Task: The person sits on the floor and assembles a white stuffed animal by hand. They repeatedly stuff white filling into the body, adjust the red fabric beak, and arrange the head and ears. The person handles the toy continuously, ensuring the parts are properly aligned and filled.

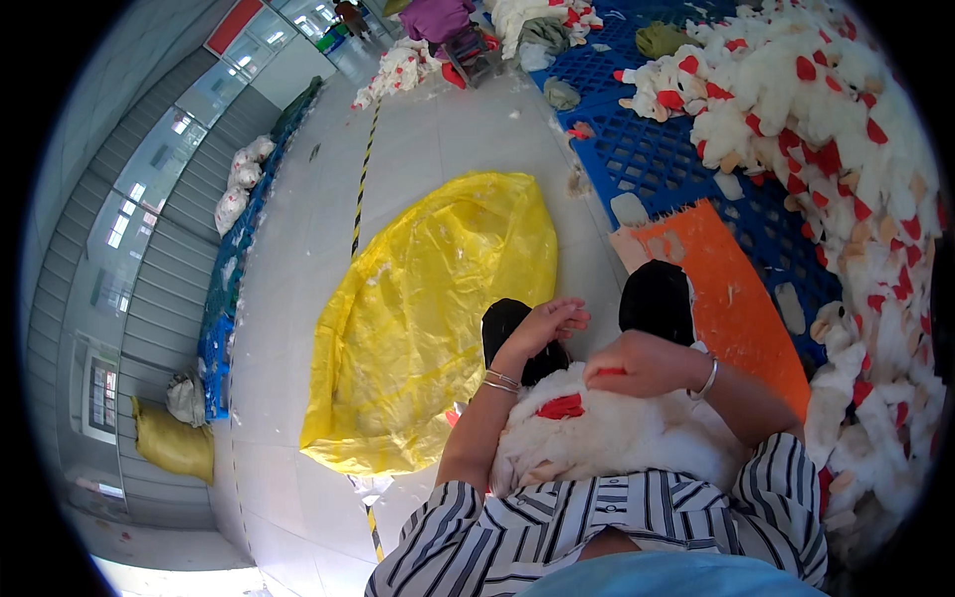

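White fluffy plush (617, 438) covers my lap, with a red patch (560, 407) showing near its left part. Above it, my left hand (547, 323) is held over my dark shoe, fingers stretched toward the right and nothing visible in them. My right hand (642, 363) is closed over the plush, and a bit of red cloth (605, 372) shows at its fingertips. Whether that red bit joins the plush on my lap, I cannot tell. Just left of my left arm, a yellow plastic sack (428, 318) lies spread on the floor.
To my right, a big heap of white plush skins with red parts (816, 109) lies on blue plastic pallets (637, 139). An orange sheet (741, 298) is beside my right shoe. A person in purple (438, 20) sits far ahead. Filled sacks (174, 438) line the left wall.
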The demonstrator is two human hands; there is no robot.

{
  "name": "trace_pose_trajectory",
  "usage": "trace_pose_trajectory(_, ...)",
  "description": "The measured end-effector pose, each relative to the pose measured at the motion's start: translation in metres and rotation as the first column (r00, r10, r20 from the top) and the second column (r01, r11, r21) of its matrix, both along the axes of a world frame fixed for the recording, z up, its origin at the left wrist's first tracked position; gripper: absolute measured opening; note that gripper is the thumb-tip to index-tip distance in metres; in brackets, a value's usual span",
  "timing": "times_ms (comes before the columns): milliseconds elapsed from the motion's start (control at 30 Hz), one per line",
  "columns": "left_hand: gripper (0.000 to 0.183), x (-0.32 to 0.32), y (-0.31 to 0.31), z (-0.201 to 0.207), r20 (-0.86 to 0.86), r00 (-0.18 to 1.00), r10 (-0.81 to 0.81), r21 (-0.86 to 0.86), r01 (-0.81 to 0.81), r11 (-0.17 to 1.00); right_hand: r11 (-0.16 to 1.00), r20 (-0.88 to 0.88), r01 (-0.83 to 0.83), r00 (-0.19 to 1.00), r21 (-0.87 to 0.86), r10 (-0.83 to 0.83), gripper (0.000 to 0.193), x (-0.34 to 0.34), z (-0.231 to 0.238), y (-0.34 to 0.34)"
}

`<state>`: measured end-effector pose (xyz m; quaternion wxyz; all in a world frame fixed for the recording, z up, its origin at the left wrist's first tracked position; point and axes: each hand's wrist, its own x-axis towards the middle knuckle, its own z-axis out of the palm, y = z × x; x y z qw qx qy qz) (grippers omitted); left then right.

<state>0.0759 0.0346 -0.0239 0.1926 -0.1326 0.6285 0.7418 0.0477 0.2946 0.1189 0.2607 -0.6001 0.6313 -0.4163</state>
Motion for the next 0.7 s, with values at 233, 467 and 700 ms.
trace_pose_trajectory(233,0.067,0.01,0.021,0.056,-0.365,0.897,-0.251,0.317,0.373,0.872,0.9,-0.012,0.391,0.916,-0.194,-0.401,0.012,-0.067,0.038,-0.017)
trace_pose_trajectory(467,0.079,0.036,0.049,0.153,-0.272,0.609,-0.745,-0.299,0.683,0.667,0.815,0.02,0.467,0.871,-0.342,-0.491,0.014,-0.074,0.09,-0.027)
trace_pose_trajectory(700,0.049,0.063,0.069,0.131,-0.27,0.594,-0.758,-0.422,0.634,0.648,0.823,0.082,0.359,0.929,-0.441,-0.362,0.013,-0.038,0.129,0.009)
